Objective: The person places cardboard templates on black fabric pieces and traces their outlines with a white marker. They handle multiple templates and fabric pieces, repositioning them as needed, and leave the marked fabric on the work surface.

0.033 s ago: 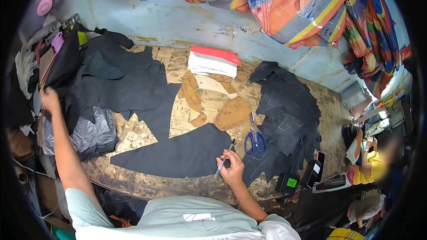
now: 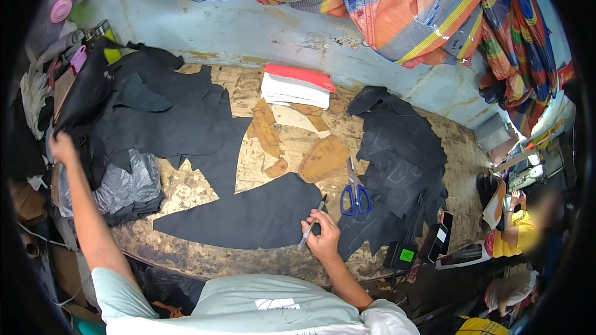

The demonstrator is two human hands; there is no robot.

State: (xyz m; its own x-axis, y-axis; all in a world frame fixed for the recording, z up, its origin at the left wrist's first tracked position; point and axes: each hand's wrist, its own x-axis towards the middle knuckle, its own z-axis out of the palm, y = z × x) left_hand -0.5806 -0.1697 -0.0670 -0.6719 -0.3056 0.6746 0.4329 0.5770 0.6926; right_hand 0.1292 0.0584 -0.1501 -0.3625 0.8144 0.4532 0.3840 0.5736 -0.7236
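At the far left, my left hand (image 2: pixel 63 147) is closed on the lower edge of a glossy black sheet of material (image 2: pixel 87 96), which hangs in folds above it. My right hand (image 2: pixel 324 236) grips a slim silver-and-black pen (image 2: pixel 306 233), its dark end pointing up and away. Beneath that hand lies a large pointed black leather-like piece (image 2: pixel 248 214), flat on the worn wooden table (image 2: pixel 198 257). Brown pattern pieces (image 2: pixel 324 158) rest just beyond it. Blue-handled scissors (image 2: pixel 356 200) lie right of the pen, partly over dark scraps.
Black sheets (image 2: pixel 180 118) cover the table's left, beside a clear plastic bag (image 2: pixel 131 180). Many black cut pieces (image 2: pixel 403 142) are heaped at right, near a phone (image 2: pixel 441 236) and a small green-screened device (image 2: pixel 405 255). Folded white-and-red cloth (image 2: pixel 298 87) lies by the wall. A person (image 2: pixel 521 236) sits far right.
My left hand has moved slightly down and to the left, drawing the black material's edge with it. My right hand and the pen stay in place.
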